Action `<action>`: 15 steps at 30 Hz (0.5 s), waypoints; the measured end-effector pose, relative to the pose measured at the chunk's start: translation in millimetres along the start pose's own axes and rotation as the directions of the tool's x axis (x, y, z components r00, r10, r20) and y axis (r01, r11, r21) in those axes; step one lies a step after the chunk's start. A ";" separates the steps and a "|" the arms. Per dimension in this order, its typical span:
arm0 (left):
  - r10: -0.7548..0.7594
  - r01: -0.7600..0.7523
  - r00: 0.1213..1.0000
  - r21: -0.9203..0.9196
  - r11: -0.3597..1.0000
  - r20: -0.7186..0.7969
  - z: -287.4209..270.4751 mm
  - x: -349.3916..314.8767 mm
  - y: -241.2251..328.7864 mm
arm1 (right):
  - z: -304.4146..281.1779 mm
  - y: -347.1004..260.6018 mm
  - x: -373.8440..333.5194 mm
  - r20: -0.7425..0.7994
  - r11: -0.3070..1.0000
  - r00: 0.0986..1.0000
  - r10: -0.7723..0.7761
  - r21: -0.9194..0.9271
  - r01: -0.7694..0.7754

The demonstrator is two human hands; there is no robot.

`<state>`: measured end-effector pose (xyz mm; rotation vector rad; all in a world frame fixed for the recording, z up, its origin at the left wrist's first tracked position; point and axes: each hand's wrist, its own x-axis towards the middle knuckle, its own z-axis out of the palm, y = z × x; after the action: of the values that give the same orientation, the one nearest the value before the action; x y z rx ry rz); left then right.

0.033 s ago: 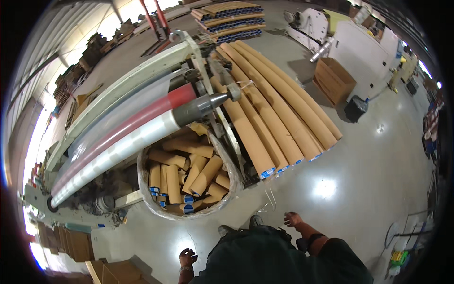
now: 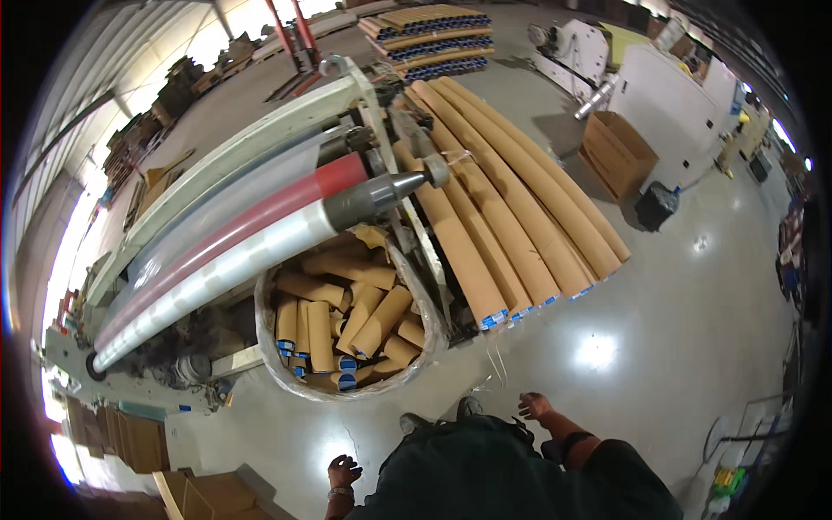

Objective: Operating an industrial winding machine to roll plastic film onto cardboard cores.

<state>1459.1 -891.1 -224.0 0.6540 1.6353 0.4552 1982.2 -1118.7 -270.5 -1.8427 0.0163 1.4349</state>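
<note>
To your far left, a cardboard box (image 2: 212, 494) sat on the floor (image 2: 394, 451). Above it in the view, a white roller (image 2: 217, 279) ran aslant along the machine, with a red roller (image 2: 282, 198) just behind it. Beside the machine stood a round, plastic-lined bin (image 2: 267, 347), and in it lay short cardboard tubes (image 2: 321, 336), jumbled, some showing blue ends. Your left hand (image 2: 344, 471) hung low, well apart from the bin, its grip loose, fingers parted and slightly bent. Long cardboard tubes (image 2: 520, 225) lay side by side right of the machine, blue-marked ends toward you. Your right hand (image 2: 534, 406) was held out below those ends, apart from them, its grip likewise slack, fingers parted and bent. Farther right stood an open carton (image 2: 617, 158) and, near it, a black bin (image 2: 657, 206).
</note>
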 end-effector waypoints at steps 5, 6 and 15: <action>-0.004 0.003 1.000 -0.017 1.000 -0.020 3.5 -9.1 -2.9 | 10.6 4.2 -3.5 0.070 1.000 0.997 -0.007 0.014 0.006; 0.003 -0.004 1.000 -0.031 1.000 -0.023 3.2 -8.3 -3.4 | 9.7 5.5 -3.9 0.070 0.999 0.998 0.007 0.032 -0.009; 0.024 -0.024 1.000 -0.047 0.999 -0.003 -9.6 5.7 -6.6 | 15.1 3.9 -20.6 -0.022 0.998 0.999 0.047 -0.031 -0.047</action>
<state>1448.1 -891.7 -230.8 0.6392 1.6155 0.5102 1960.7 -1121.6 -256.5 -1.8944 0.0482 1.4556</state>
